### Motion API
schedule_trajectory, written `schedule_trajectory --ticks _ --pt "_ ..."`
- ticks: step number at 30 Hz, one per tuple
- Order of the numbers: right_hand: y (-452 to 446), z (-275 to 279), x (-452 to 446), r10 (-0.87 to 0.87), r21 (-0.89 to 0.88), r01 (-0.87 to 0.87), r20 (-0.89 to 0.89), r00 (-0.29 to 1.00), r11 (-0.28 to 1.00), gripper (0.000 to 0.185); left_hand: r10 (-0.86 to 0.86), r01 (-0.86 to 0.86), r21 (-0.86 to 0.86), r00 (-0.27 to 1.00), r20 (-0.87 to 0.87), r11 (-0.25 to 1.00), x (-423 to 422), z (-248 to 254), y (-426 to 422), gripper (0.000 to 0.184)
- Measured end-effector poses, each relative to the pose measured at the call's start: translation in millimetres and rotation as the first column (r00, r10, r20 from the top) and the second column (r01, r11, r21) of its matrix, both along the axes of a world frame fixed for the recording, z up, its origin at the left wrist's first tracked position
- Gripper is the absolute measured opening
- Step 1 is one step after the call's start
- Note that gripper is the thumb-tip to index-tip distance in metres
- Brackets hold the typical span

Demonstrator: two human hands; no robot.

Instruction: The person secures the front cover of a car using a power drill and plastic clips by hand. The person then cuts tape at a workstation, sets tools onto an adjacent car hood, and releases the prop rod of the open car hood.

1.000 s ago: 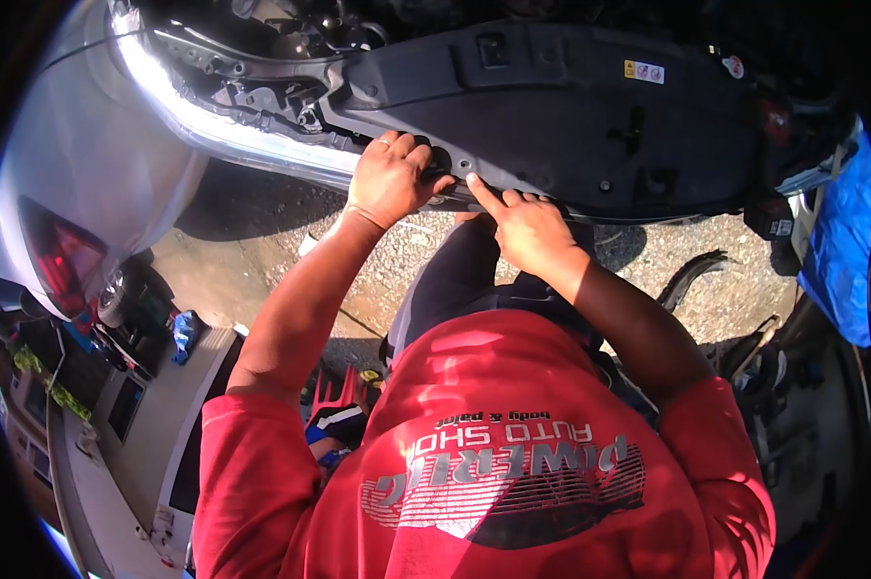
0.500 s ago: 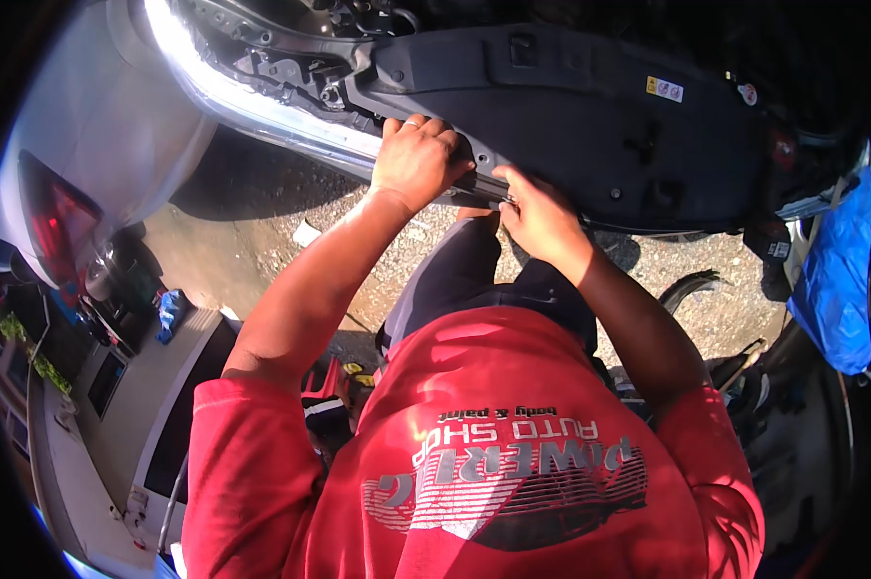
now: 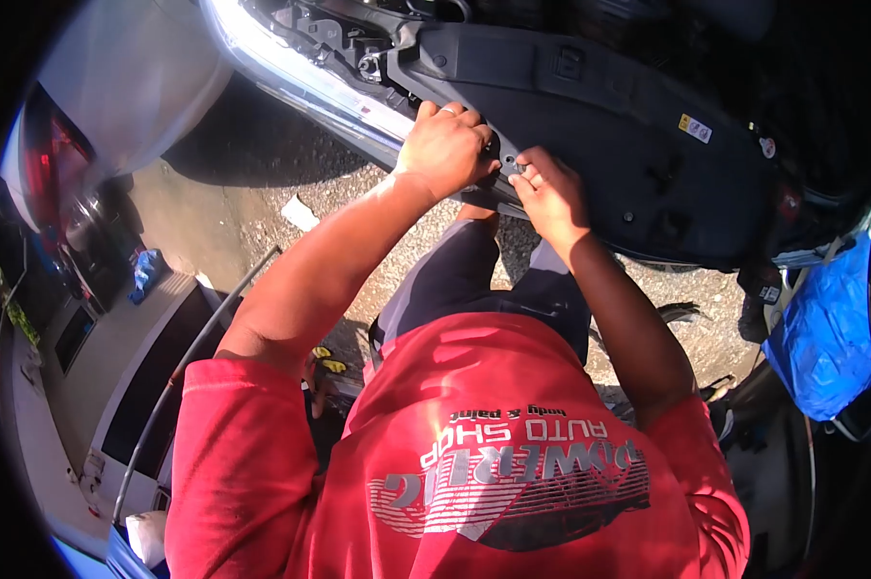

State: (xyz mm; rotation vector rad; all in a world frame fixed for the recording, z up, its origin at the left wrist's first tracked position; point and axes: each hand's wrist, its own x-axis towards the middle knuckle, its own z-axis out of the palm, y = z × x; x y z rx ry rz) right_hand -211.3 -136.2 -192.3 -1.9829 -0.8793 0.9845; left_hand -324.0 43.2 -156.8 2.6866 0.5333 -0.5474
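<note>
A large black plastic cover point(image 3: 590, 135) spans the front of an open car engine bay. My left hand point(image 3: 448, 147), with a ring on one finger, is curled over the cover's front left corner beside the headlight point(image 3: 344, 101); its fingertips press on the top. Just to its right, my right hand point(image 3: 554, 198) pinches thumb and fingers together close to a small hole in the cover. Something tiny seems to be between those fingertips, too small to name. Below both hands runs the dark front edge of the bumper point(image 3: 498, 201).
A silver car with a red tail light point(image 3: 69, 154) stands at the left. Blue plastic sheeting point(image 3: 826, 338) hangs at the right. Gravel ground point(image 3: 358, 227) lies below, with a white scrap point(image 3: 300, 213) on it. A long thin pole point(image 3: 199, 362) slants at the lower left.
My right hand has gone from the front edge up onto the cover's top, near the hole. My left hand keeps its hold on the corner. The view has shifted slightly.
</note>
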Motion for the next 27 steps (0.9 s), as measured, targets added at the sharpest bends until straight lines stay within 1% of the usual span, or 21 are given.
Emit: schedule_trajectory --ticks 2,4,6,10,12,13,15,16,18,22,25,27 --pt "3 2 0 -0.001 0.01 0.002 -0.028 1.0 1.0 0.022 -0.021 0.02 0.018 0.998 0.053 1.0 -1 0 0 0.036" --pt "6 2 1 -0.005 0.019 0.006 -0.052 0.999 1.0 0.02 0.009 -0.008 -0.005 0.998 0.056 1.0 -2 -1 0 0.035" --pt "8 2 4 0.07 0.054 -0.074 0.058 0.996 0.996 0.018 0.01 -0.009 -0.022 0.999 0.036 1.0 -2 -1 0 0.036" --pt "16 4 5 0.151 0.041 -0.156 0.109 0.982 0.987 0.016 0.007 -0.006 -0.018 1.0 0.027 1.0 -3 0 0 0.037" --pt "21 12 9 0.238 -0.057 -0.232 0.175 0.955 0.971 0.015 0.02 -0.019 -0.016 0.999 0.043 1.0 -4 -1 0 0.036" --pt "25 17 9 0.248 -0.058 -0.241 0.175 0.953 0.969 0.015 0.015 -0.014 -0.016 0.998 0.053 1.0 -5 -1 0 0.036" --pt "32 25 7 0.327 -0.198 -0.287 0.214 0.921 0.937 0.01 0.003 -0.003 -0.011 0.997 0.074 1.0 -6 -1 1 0.034" --pt "36 28 6 0.336 -0.199 -0.295 0.215 0.917 0.934 0.01 0.013 -0.012 -0.013 0.997 0.076 1.0 -6 -1 1 0.034" --pt "44 31 4 0.372 -0.311 -0.299 0.211 0.904 0.902 0.012 0.005 -0.003 -0.021 0.997 0.082 1.0 -7 -2 1 0.034" --pt "54 36 3 0.415 -0.381 -0.315 0.216 0.884 0.869 0.011 0.008 -0.006 -0.017 0.994 0.109 1.0 -8 -5 0 0.034" --pt "58 35 3 0.425 -0.437 -0.305 0.209 0.881 0.846 0.012 0.019 -0.018 -0.01 0.995 0.097 1.0 -6 -5 0 0.032" --pt "60 34 1 0.395 -0.478 -0.27 0.184 0.9 0.836 0.015 0.021 -0.018 -0.027 0.994 0.107 0.999 -6 -5 0 0.032"
